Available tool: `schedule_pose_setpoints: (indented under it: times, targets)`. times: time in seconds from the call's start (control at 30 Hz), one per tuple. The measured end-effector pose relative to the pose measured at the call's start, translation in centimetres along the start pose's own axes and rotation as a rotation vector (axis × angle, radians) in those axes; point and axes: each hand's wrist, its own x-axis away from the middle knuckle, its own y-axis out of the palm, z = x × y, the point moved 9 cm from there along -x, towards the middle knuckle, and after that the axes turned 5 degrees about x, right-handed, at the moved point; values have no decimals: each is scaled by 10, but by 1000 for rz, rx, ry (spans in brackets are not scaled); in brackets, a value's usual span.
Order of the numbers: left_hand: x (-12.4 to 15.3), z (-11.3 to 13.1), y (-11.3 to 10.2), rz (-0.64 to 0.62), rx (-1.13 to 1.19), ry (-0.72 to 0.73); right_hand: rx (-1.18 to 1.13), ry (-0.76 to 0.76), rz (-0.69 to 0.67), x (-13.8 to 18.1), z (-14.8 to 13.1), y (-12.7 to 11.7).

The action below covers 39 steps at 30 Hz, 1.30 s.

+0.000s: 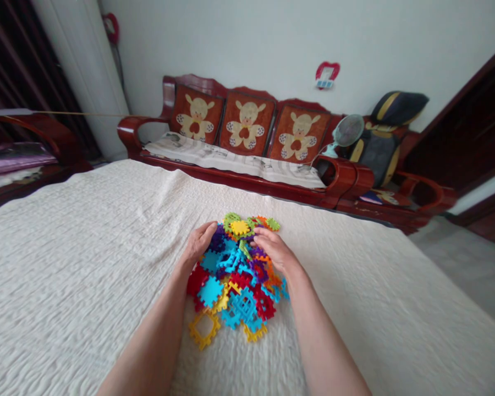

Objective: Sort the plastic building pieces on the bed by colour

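Observation:
A heap of plastic interlocking tiles in blue, red, yellow, purple, orange and green lies on the white quilted cover. My left hand cups the far left side of the heap, beside purple and blue tiles, with its fingers stretched. On the opposite side, my right hand reaches over the heap with its fingers apart, near a small green piece. Neither hand visibly grips a tile. A yellow open-centred tile rests at the near left edge, and a yellow tile tops the far end.
The quilted cover spreads around the heap. Beyond it stands a dark red wooden sofa with three bear cushions. A small fan and a chair with a massage cushion are at the right.

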Motion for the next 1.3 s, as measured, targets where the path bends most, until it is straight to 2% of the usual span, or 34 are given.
schedule_pose_setpoints:
  times: [0.13,0.27,0.33,0.37,0.47,0.53,0.57,0.63,0.77,0.93,1.1,1.3]
  targets:
    - [1,3,-2,4,34,-5,59,-81,-101,13,-29,33]
    - [3,10,2,-28,17,26,136,-228,-303,39,-50,56]
    - [4,11,3,-41,1,25,165,-254,-312,42,-47,49]
    - [4,11,4,-45,-6,19,183,-257,-266,37,-43,38]
    - [4,9,3,-38,-12,-4,301,-229,41,6,-25,-15]
    - [4,8,3,-31,-5,-18,455,-142,249,-20,-11,-53]
    - [5,8,3,-30,-1,-22,543,-102,307,-32,-5,-66]
    - [5,9,3,-34,4,-25,692,-16,293,-57,7,-78]
    - [6,7,5,-42,-4,-32,753,40,223,-92,20,-79]
    - [5,4,6,-42,1,-29,803,42,166,-111,20,-55]
    - [4,4,5,-28,26,-34,867,-33,128,-103,9,-36]
    - [5,3,6,-32,42,-32,708,31,86,-83,14,-43]
